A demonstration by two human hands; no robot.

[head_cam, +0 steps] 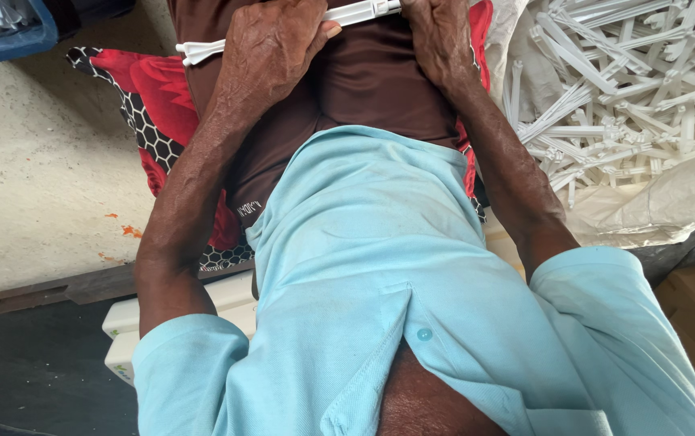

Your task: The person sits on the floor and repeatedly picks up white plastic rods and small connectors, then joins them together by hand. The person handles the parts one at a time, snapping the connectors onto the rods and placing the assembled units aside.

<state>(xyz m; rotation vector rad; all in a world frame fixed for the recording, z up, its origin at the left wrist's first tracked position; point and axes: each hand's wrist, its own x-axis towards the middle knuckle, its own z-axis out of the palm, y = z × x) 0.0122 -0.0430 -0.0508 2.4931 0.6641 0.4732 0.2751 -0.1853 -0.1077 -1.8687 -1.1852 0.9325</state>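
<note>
Both my arms reach forward and down, away from my chest, with the elbows bent only a little. My left hand (271,52) lies knuckles up; its fingers are curled and pressed around a white plastic bar (283,28), and the thumb tip shows at the right side of the hand, against the bar. My right hand (436,36) is at the upper edge of the picture, also closed over the same bar, but its fingertips are cut off by the edge, so I cannot tell exactly how they hold. The bar runs between the two hands and sticks out to the left of my left hand, where it ends in a small forked clip. It rests over my lap, on my dark brown shorts (364,89), which look smooth and a little shiny.

The bar is thin, flat and hard, slightly tilted, higher on the right side. My shirt (412,266) is light blue cotton with one button. Under me is a cushion (150,97) with red flowers and a black honeycomb pattern. At my right, a heap of the same white bars (630,81) lies tangled on a pale sack (670,206). The floor (33,178) at my left is rough, pale concrete.
</note>
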